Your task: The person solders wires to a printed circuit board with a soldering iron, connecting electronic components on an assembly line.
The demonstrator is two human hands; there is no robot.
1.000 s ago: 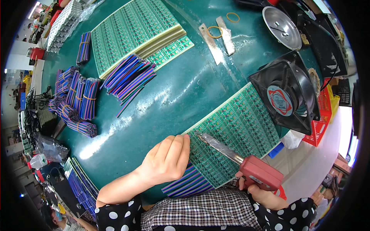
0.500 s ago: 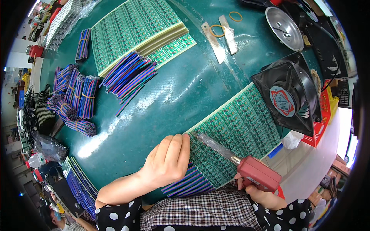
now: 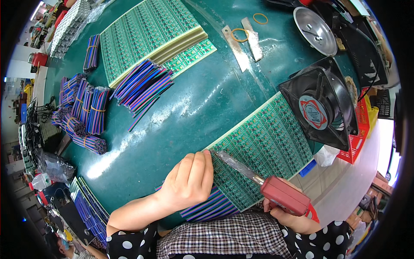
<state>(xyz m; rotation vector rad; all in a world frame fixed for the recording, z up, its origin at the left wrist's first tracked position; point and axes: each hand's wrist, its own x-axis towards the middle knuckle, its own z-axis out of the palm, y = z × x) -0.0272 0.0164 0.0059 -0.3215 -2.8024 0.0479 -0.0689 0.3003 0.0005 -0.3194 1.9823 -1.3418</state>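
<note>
My left hand (image 3: 188, 177) is closed, fingertips pinched at the left edge of a green circuit board panel (image 3: 263, 142). A thin end of multicoloured ribbon wire (image 3: 158, 188) sticks out behind it; the hand hides the rest. My right hand (image 3: 290, 216) is wrapped round the red handle of a soldering gun (image 3: 284, 195). Its long metal barrel slants over the panel, and the tip is at the board edge beside my left fingertips. Several ribbon wires (image 3: 211, 206) extend from the panel's lower left edge, beneath my left hand.
A black fan (image 3: 321, 108) stands by the panel's right end. Farther back lie a stack of green panels (image 3: 148, 36), loose wires (image 3: 142, 88), banded wire bundles (image 3: 98, 110), metal strips (image 3: 235, 47) and a steel dish (image 3: 317, 32). A red crate (image 3: 358, 144) is at the right.
The soldering gun's handle has moved slightly left and up, its tip still by my left fingertips. My left hand stays almost in place. The view has shifted slightly.
</note>
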